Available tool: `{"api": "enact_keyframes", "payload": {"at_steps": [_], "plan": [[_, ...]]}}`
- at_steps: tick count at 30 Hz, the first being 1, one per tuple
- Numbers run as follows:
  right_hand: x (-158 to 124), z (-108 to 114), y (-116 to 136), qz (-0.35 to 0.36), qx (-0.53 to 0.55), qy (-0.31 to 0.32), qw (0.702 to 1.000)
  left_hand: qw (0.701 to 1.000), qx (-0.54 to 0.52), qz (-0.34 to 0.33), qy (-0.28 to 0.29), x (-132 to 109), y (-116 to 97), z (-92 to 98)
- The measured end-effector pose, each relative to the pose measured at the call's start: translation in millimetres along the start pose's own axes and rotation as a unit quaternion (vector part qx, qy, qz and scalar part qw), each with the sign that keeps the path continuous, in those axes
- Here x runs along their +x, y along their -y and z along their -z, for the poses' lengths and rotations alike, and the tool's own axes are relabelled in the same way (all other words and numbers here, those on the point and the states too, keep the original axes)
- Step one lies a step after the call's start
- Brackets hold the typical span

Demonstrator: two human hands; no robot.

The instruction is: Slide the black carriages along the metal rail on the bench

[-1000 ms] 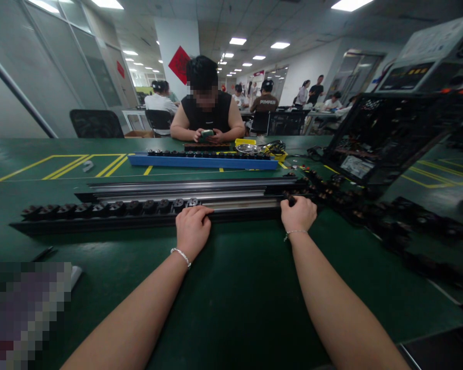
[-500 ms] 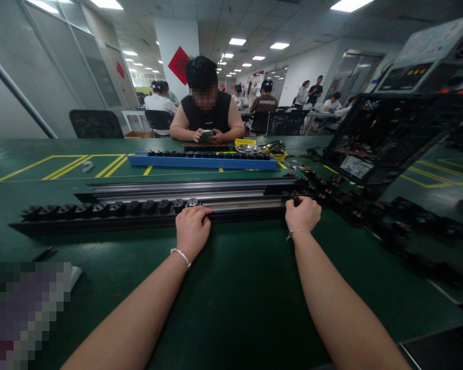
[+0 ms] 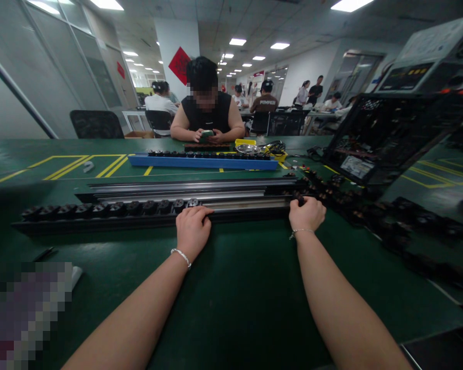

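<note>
A long black rail (image 3: 243,215) with a metallic channel lies across the table in front of me. Several round-topped black modules (image 3: 134,207) stand in a row along its left half. My left hand (image 3: 193,226) is closed over the near edge of the rail, its fingers beside the rightmost modules. At the rail's right end, my right hand (image 3: 307,214) is closed in a pinch around a small black module (image 3: 301,201), mostly hidden by the fingers. Behind this rail lies another dark rail (image 3: 193,184) with a silvery channel.
Farther back sits a blue rail (image 3: 202,163) holding black parts. Loose black modules (image 3: 403,231) are scattered at the right, below an open computer case (image 3: 389,139). A person (image 3: 206,110) sits opposite with a phone. A pen (image 3: 43,254) lies at left.
My right hand has shifted slightly to the right with the small black module. The front rail has slid a little rightward at its left end. My left hand has barely moved.
</note>
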State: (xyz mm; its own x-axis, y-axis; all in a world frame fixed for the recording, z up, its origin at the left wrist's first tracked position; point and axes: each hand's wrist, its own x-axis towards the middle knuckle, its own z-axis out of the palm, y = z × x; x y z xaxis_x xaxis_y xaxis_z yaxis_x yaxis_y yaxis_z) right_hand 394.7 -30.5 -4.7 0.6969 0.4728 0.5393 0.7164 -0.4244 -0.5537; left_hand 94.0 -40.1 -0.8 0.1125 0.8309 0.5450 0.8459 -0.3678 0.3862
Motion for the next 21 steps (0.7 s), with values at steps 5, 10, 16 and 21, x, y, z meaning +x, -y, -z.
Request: {"api": "enact_keyframes", "payload": {"at_steps": [5,10,16,21], "plan": [[2.3,0.1,-1.8,-0.014,0.004,0.003,1.0,1.0,-0.001,0.0,0.0,0.3,0.6,-0.3],[3.4,0.4,-2.6,-0.021,0.008,0.01,1.0,1.0,0.0,-0.001,-0.002,0.1,1.1,-1.3],[4.5,0.4,-3.9,-0.023,0.007,0.009,1.0,1.0,0.006,0.004,-0.001,0.0,-0.6,0.2],[5.9,-1.1,-6.9,-0.022,0.014,-0.008,1.0,1.0,0.006,-0.006,0.001,0.4,1.0,-0.5]]}}
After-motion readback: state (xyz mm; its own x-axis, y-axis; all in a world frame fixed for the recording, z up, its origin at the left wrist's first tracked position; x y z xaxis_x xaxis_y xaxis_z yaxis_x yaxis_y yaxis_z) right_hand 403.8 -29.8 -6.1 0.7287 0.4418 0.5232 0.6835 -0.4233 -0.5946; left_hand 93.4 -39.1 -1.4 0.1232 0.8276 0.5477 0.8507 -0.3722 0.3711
